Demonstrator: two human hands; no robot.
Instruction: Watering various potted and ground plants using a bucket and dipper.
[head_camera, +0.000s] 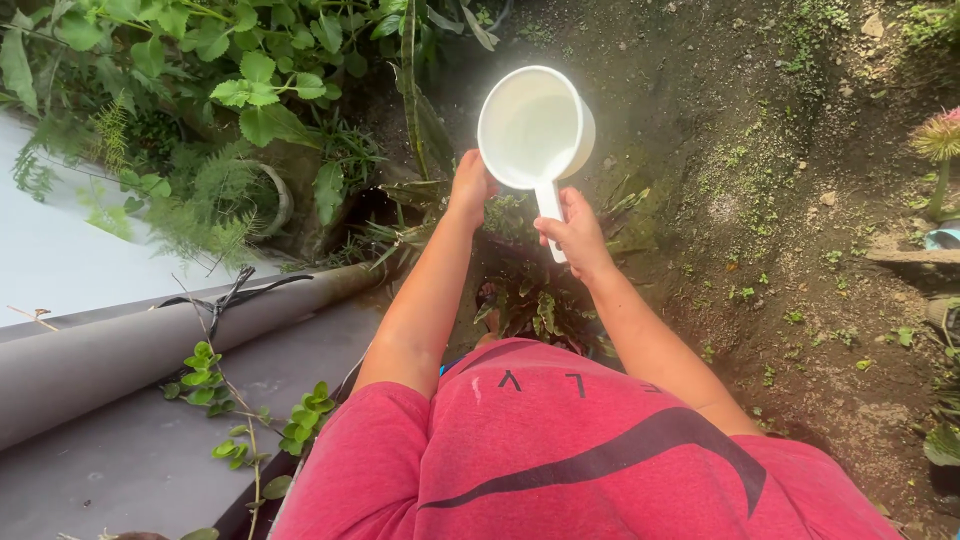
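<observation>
White plastic dipper (533, 125): rigid, light, likely slippery wet. Right hand (577, 236) clasps handle; left hand (470, 187) steadies rim, grip unclear.

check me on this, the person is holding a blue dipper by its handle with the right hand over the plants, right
Not quite: the head view shows the dipper is white, not blue. The rest holds: the right hand grips its handle over the plants, with the left hand beside the cup.
</observation>
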